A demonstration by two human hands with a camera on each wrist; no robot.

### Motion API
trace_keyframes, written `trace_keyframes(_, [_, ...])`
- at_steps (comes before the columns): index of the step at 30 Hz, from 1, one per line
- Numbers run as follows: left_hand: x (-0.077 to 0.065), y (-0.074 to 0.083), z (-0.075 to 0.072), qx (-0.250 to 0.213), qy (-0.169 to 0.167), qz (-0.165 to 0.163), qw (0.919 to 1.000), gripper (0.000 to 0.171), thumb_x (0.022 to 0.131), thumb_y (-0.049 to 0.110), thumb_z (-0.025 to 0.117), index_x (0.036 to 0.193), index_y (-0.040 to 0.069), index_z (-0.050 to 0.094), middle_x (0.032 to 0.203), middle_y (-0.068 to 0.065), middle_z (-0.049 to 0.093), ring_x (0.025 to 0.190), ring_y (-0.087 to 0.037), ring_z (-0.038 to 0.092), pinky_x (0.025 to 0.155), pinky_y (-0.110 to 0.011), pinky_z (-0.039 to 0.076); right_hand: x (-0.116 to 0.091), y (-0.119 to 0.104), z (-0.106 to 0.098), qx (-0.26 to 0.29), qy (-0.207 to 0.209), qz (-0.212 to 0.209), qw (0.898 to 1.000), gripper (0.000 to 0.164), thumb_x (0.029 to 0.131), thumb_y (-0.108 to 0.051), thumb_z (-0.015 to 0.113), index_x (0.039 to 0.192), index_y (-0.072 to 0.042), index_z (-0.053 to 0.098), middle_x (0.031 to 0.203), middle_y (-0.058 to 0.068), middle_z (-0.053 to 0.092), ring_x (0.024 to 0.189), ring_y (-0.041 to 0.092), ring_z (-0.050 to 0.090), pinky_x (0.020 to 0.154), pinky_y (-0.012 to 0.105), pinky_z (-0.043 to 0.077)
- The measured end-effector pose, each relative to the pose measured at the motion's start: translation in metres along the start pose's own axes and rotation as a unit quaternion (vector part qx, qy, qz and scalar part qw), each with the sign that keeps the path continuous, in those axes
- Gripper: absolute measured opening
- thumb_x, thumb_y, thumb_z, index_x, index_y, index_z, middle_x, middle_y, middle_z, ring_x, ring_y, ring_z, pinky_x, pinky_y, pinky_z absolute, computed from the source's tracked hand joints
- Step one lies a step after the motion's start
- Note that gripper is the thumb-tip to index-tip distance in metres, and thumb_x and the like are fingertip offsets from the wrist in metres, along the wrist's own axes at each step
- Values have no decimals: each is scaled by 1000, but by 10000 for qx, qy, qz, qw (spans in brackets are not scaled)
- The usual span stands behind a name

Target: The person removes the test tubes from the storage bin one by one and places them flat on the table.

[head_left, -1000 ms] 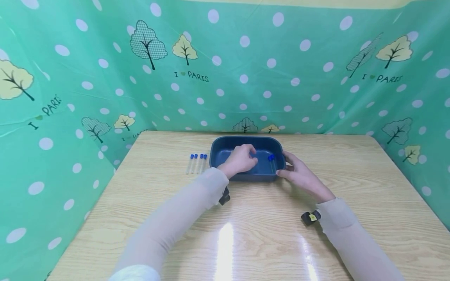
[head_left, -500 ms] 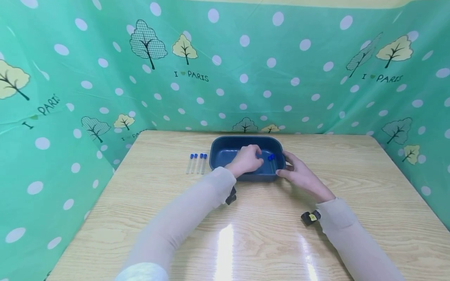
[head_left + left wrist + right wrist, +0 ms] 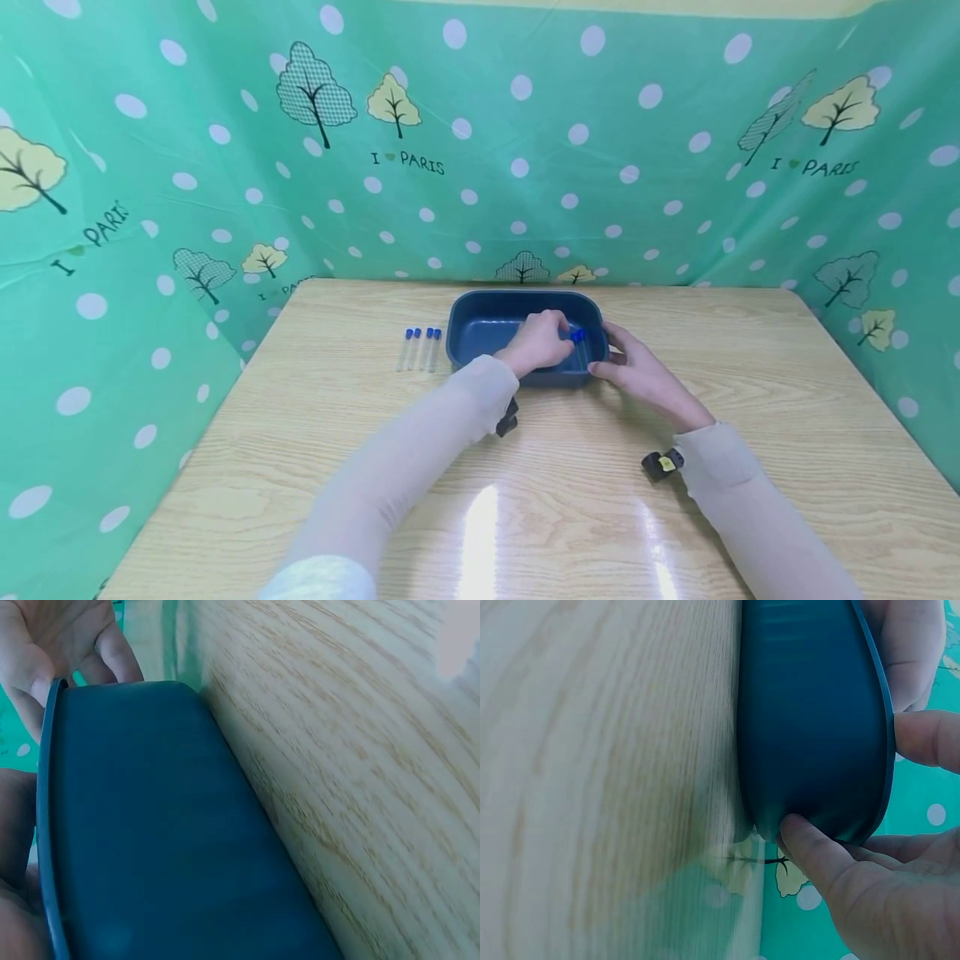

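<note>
A dark blue plastic box (image 3: pixel 480 337) sits on the wooden table. Inside its right end lie a couple of clear test tubes (image 3: pixel 581 354) with blue caps. My left hand (image 3: pixel 542 340) reaches over the near wall into the box, with bent fingers and thumb apart close beside those caps. No tube shows between them, though the fingertips are partly hidden. At the box's right end, my right hand (image 3: pixel 637 371) grips the wall, its thumb at the rim and its fingers (image 3: pixel 814 851) against the outer side. The left wrist view mostly shows the box's outer wall (image 3: pixel 150 825).
Several blue-capped test tubes (image 3: pixel 420 350) lie side by side on the table (image 3: pixel 337 333), just left of the box. A green patterned cloth (image 3: pixel 480 167) hangs behind the table and along both sides. Light glares off the near tabletop.
My left hand has moved right inside the box, from near its middle to the capped tubes at the right end. The right hand and the box have stayed put.
</note>
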State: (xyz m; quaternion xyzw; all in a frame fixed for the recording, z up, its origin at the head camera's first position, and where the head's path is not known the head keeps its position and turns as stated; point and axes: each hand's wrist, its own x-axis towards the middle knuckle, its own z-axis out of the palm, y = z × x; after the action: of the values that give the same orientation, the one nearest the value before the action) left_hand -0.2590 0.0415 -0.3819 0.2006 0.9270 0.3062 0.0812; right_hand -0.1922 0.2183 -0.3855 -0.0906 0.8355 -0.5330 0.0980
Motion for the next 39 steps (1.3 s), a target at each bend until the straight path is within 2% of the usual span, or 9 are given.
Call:
trace_keyframes(3, [1, 1, 2, 71, 7, 15, 10000, 29, 90, 20, 63, 116, 7, 61, 108, -7, 65, 77, -16, 59, 72, -30, 50, 5, 10, -1, 10, 19, -83, 10000, 79, 92, -9, 59, 153, -7, 10, 153, 22, 20, 133, 44, 35, 101, 51, 39])
trace_keyframes(8, [4, 2, 6, 177, -58, 4, 9998, 33, 89, 19, 63, 120, 7, 60, 117, -8, 64, 89, -16, 59, 81, -33, 51, 7, 14, -1, 87, 24, -229, 9997, 79, 91, -7, 59, 152, -2, 9, 152, 26, 21, 131, 45, 36, 99, 49, 40])
trace_keyframes(16, [8, 5, 12, 282, -74, -127, 9995, 34, 88, 18, 63, 120, 7, 60, 118, -7, 64, 99, -20, 61, 83, -34, 52, 6, 14, 0, 161, -21, -287, 9995, 78, 91, -5, 58, 152, -2, 9, 151, 25, 22, 131, 45, 37, 100, 49, 40])
trace_keyframes(26, [14, 11, 18, 370, -26, -212, 9991, 33, 86, 17, 65, 117, 6, 59, 109, -7, 65, 87, -17, 59, 78, -32, 51, 10, 17, 0, -6, 46, -223, 9997, 78, 91, -7, 59, 152, -3, 11, 151, 24, 24, 131, 45, 37, 100, 50, 39])
trace_keyframes(33, [18, 12, 21, 436, -42, -354, 9984, 27, 86, 17, 65, 111, 6, 61, 94, -4, 63, 75, -19, 58, 63, -30, 46, 7, 14, -1, -20, 54, -232, 9997, 80, 91, -8, 60, 153, -3, 9, 151, 25, 23, 132, 46, 35, 102, 51, 37])
trace_keyframes(39, [21, 11, 24, 574, -111, -437, 9973, 29, 86, 19, 67, 112, 7, 60, 100, -5, 65, 78, -17, 58, 67, -30, 49, 8, 16, -1, -79, 83, -200, 9997, 79, 91, -8, 59, 152, -3, 10, 152, 24, 22, 132, 45, 35, 102, 51, 37])
